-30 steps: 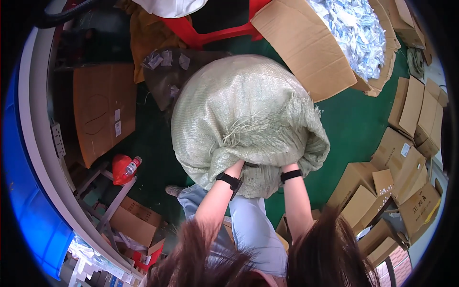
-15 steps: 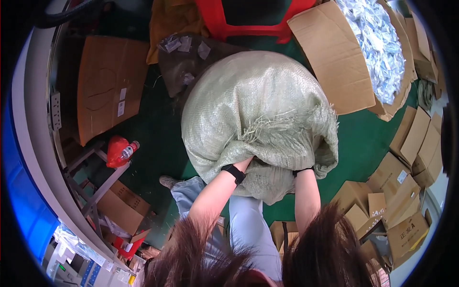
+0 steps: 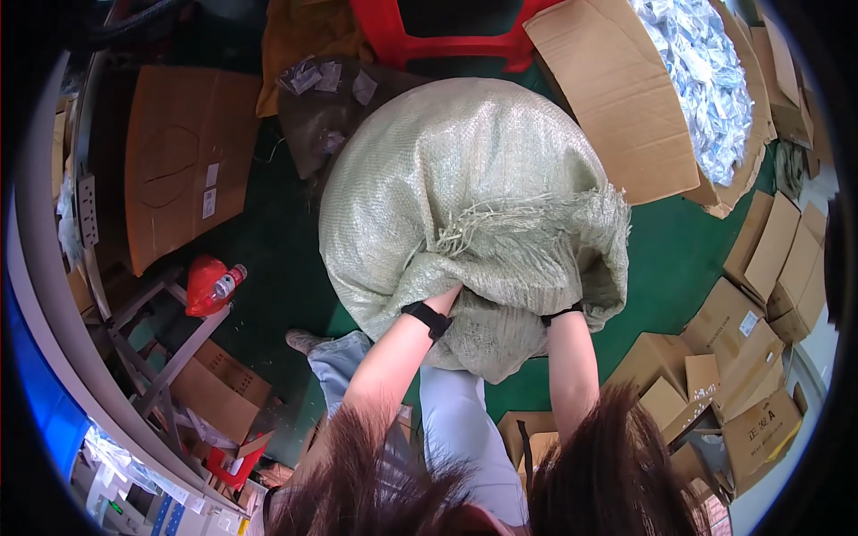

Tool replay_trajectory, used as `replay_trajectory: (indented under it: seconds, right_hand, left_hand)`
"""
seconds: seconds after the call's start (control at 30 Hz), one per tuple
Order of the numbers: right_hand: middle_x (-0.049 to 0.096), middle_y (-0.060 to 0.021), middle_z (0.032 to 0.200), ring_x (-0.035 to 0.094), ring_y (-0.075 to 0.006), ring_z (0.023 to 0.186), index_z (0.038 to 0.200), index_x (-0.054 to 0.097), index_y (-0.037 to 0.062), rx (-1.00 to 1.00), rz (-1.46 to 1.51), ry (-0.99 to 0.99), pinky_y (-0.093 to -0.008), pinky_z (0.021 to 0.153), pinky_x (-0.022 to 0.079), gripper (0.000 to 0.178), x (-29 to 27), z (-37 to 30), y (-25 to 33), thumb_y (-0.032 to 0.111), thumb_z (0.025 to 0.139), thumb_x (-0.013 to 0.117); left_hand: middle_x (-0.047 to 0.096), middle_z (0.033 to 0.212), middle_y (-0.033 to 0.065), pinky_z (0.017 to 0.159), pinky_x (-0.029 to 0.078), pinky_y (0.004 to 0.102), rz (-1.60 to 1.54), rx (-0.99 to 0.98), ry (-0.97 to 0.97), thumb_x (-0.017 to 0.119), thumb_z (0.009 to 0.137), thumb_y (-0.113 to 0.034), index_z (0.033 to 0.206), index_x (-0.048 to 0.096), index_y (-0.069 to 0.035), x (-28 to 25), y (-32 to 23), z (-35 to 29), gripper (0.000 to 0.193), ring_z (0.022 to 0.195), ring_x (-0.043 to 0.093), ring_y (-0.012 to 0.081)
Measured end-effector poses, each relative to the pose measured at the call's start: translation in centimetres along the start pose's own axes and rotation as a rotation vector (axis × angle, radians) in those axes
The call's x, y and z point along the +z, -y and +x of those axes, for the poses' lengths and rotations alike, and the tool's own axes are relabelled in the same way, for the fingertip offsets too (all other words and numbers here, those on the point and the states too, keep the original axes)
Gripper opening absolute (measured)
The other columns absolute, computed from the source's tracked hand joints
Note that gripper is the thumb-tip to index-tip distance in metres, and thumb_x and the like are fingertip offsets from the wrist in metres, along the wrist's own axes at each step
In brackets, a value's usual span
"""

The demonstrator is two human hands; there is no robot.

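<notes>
**Both hands buried in the folds of a big woven sack**

The left hand (image 3: 451,299) and right hand (image 3: 563,308) reach into the bunched, frayed mouth of a pale green woven sack (image 3: 456,188); the cloth hides the fingers, so I cannot tell whether they grip it. Each wrist wears a black band. The sack stands bulging on the green floor (image 3: 666,259) just ahead of the hands, its contents hidden. Beyond the right hand lies an open cardboard box (image 3: 626,107) filled with small clear packets (image 3: 706,80). Right of the hands are stacked small boxes (image 3: 760,295). Far left of the left hand sits a red bottle (image 3: 214,284).
</notes>
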State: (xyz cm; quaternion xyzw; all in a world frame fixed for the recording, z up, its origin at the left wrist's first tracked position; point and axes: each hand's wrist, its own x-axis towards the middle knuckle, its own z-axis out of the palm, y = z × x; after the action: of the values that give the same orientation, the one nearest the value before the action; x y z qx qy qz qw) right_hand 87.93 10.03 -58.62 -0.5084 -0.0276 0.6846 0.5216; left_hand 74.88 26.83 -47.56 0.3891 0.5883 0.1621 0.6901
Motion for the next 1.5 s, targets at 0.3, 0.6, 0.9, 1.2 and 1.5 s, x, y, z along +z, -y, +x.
replay_trajectory:
  seconds: [0.3, 0.6, 0.9, 1.2, 1.5]
  right_hand:
    - [0.039, -0.0084, 0.127, 0.038, -0.0235, 0.115, 0.128, 0.032, 0.0082, 0.036, 0.247, -0.168, -0.0349, 0.097, 0.032, 0.054, 4.8, -2.3, 0.0, 0.044, 0.088, 0.032]
    - [0.04, -0.008, 0.126, 0.04, -0.0237, 0.114, 0.128, 0.032, 0.008, 0.013, 0.489, -0.331, -0.035, 0.096, 0.033, 0.055, 10.9, -6.7, 2.5, 0.045, 0.088, 0.032]
    - [0.042, -0.0074, 0.124, 0.042, -0.0237, 0.112, 0.127, 0.033, 0.0078, -0.109, 0.586, -0.334, -0.0348, 0.095, 0.034, 0.057, 18.2, -12.5, 6.2, 0.048, 0.087, 0.033]
    - [0.04, -0.0098, 0.123, 0.042, -0.0241, 0.11, 0.126, 0.033, 0.006, -0.196, 0.645, -0.365, -0.0336, 0.093, 0.036, 0.057, 22.9, -20.7, 7.4, 0.048, 0.087, 0.034]
    - [0.036, -0.0115, 0.127, 0.038, -0.0256, 0.114, 0.129, 0.028, 0.0061, -0.455, 0.791, 0.13, -0.0361, 0.095, 0.033, 0.056, 26.4, -28.3, 11.1, 0.044, 0.088, 0.033]
  left_hand:
    - [0.041, 0.123, 0.0134, 0.091, 0.036, 0.0351, -0.122, -0.057, 0.069, 0.049, 0.082, -0.029, 0.12, 0.04, -0.005, -0.4, 0.2, -0.8, 0.046, 0.111, 0.042, 0.0256]
    - [0.04, 0.124, 0.0134, 0.091, 0.036, 0.0349, -0.246, -0.086, 0.155, 0.05, 0.082, -0.031, 0.122, 0.038, -0.005, 1.2, 0.2, -3.5, 0.049, 0.111, 0.041, 0.0252]
    - [0.038, 0.125, 0.0134, 0.091, 0.036, 0.0346, -0.354, -0.085, 0.209, 0.05, 0.082, -0.032, 0.124, 0.036, -0.005, -0.2, 0.5, -10.7, 0.051, 0.112, 0.04, 0.0247]
    - [0.037, 0.111, 0.0134, 0.09, 0.028, 0.0295, 0.005, 0.085, 0.302, 0.051, 0.064, -0.014, 0.11, 0.041, -0.007, -1.2, -7.5, -19.2, 0.048, 0.107, 0.036, 0.0239]
    - [0.035, 0.11, 0.0137, 0.094, 0.021, 0.0351, -0.031, 0.223, 0.327, 0.056, 0.062, -0.02, 0.106, 0.044, -0.013, -1.3, -14.2, -27.0, 0.046, 0.108, 0.031, 0.0318]
